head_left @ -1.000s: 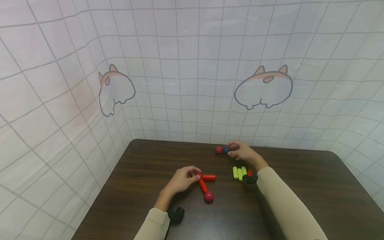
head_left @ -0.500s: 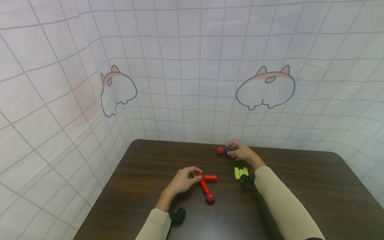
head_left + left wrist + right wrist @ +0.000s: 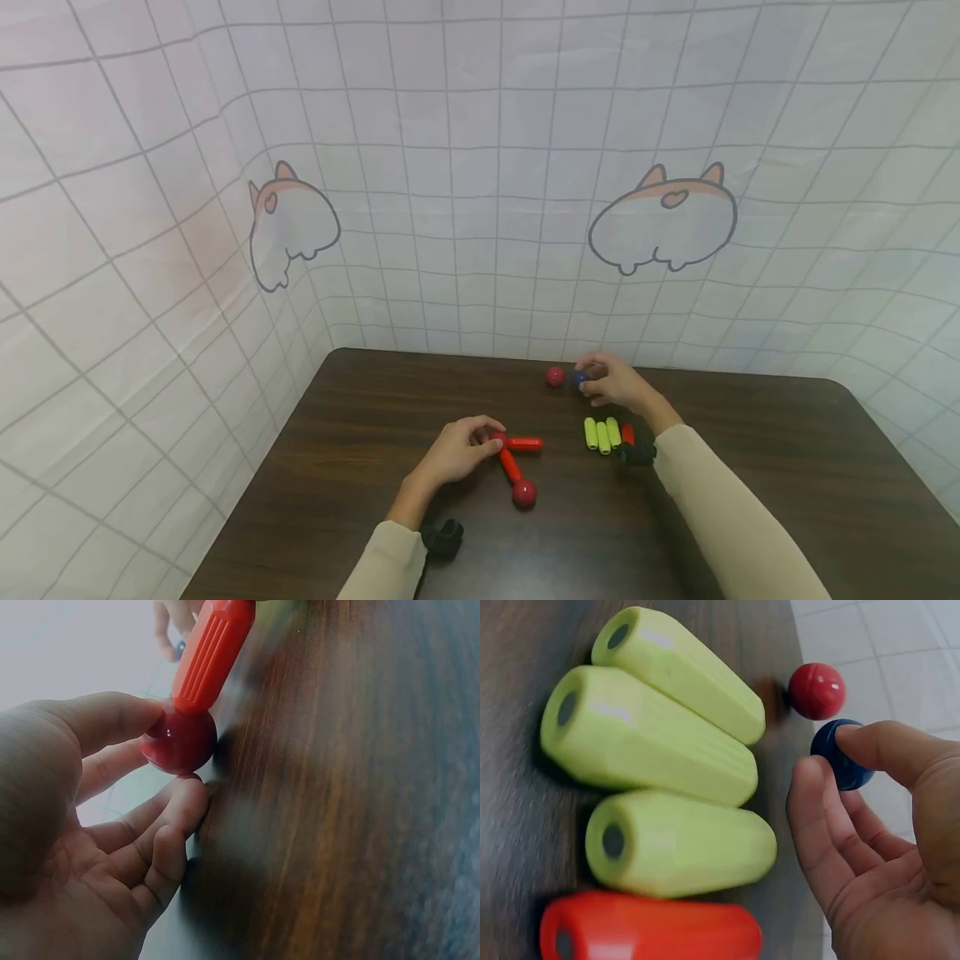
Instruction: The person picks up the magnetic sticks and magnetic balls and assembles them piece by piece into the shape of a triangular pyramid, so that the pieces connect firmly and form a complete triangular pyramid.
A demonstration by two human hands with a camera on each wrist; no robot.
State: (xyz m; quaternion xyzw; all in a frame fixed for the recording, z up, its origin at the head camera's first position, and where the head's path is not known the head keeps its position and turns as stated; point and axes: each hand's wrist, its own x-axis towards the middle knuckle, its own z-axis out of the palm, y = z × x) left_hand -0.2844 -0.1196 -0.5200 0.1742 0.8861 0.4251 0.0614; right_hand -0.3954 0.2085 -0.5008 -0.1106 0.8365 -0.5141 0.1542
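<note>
My left hand (image 3: 459, 450) pinches a red ball (image 3: 180, 741) between thumb and fingers. Two red ribbed rods meet this ball: one rod (image 3: 525, 444) points right, and the other rod (image 3: 511, 467) runs toward the near side, ending at a second red ball (image 3: 524, 493). Toward the table's far edge, my right hand (image 3: 617, 385) pinches a blue ball (image 3: 843, 756) between thumb and fingers. Just left of it sits a loose red ball (image 3: 555, 377), apart from the blue one.
Several yellow-green rods, among them a middle rod (image 3: 649, 735), lie side by side with a red rod (image 3: 652, 930) below my right wrist. The dark wood table (image 3: 360, 417) ends at a gridded white curtain (image 3: 465, 208) behind and at the sides.
My right hand has drawn the blue ball rightward, opening a gap between it and the loose red ball. The left hand and its joined rods stay in place.
</note>
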